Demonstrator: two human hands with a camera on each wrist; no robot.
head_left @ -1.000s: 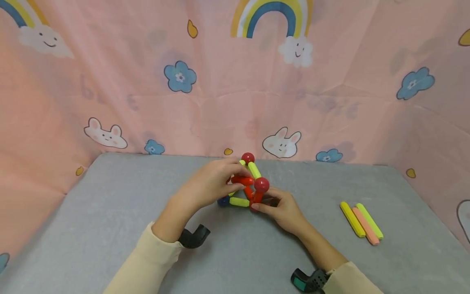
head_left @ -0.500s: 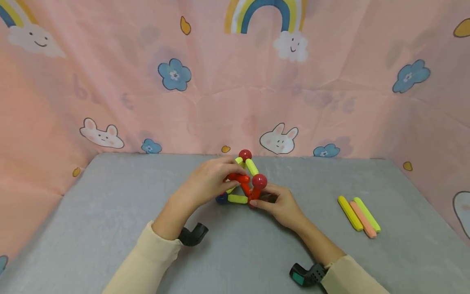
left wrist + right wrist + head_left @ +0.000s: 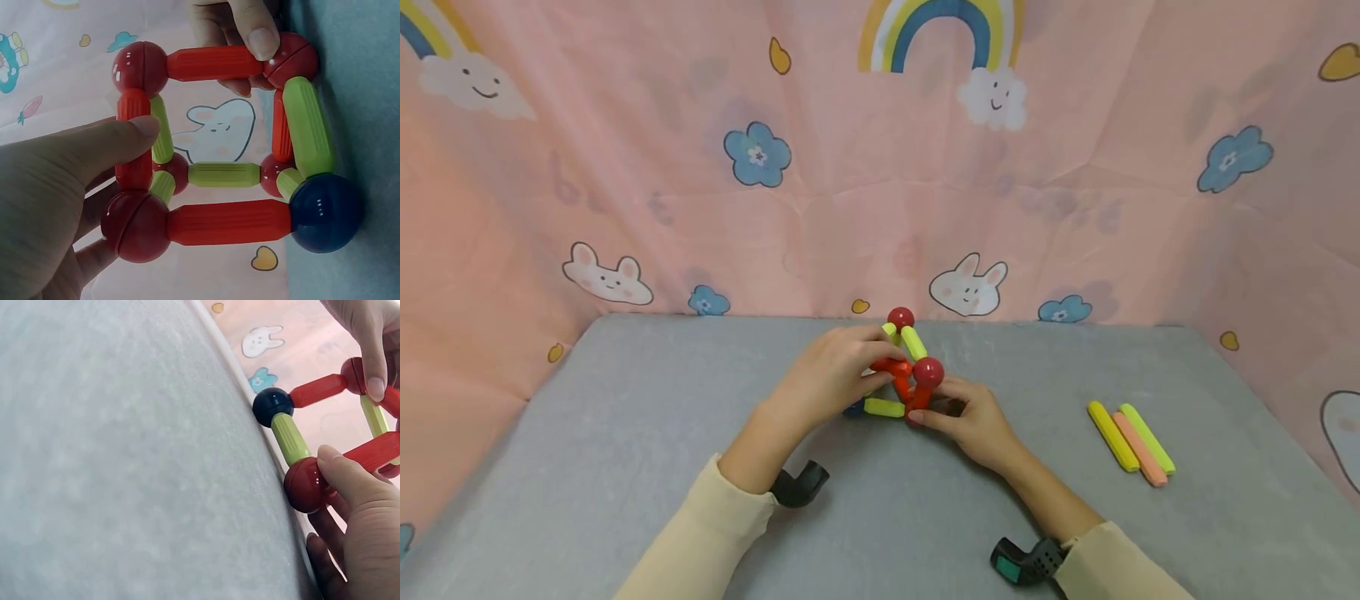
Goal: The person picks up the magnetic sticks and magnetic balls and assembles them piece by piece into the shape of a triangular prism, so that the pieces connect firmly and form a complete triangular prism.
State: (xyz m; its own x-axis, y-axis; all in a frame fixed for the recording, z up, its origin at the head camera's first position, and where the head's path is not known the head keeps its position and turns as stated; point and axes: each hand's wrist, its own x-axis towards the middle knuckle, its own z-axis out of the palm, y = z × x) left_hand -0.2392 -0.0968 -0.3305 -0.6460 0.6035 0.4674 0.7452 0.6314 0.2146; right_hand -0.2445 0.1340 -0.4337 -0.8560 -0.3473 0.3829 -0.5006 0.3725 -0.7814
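Note:
A frame of magnetic rods and balls [image 3: 883, 407] stands at the middle of the table, in red and lime green with one blue ball [image 3: 326, 212]. My left hand [image 3: 827, 375] pinches a red rod [image 3: 133, 172] along its top, thumb on the near side. That rod meets a red ball at each end in the left wrist view. My right hand [image 3: 973, 421] pinches the frame low on its right, the thumb over the lower red ball [image 3: 303, 486] where an upright red rod [image 3: 215, 62] joins it. Fingers partly hide the far side in the head view.
On the right of the grey table [image 3: 662, 467] lie a yellow rod [image 3: 1112, 436], a peach rod [image 3: 1138, 450] and a lime rod [image 3: 1148, 439], side by side. A pink printed cloth [image 3: 850, 217] hangs behind the table's back edge.
The top red rod's right end has closed a small gap to the upper red ball and now meets it. My right hand keeps its pinch at the lower ball.

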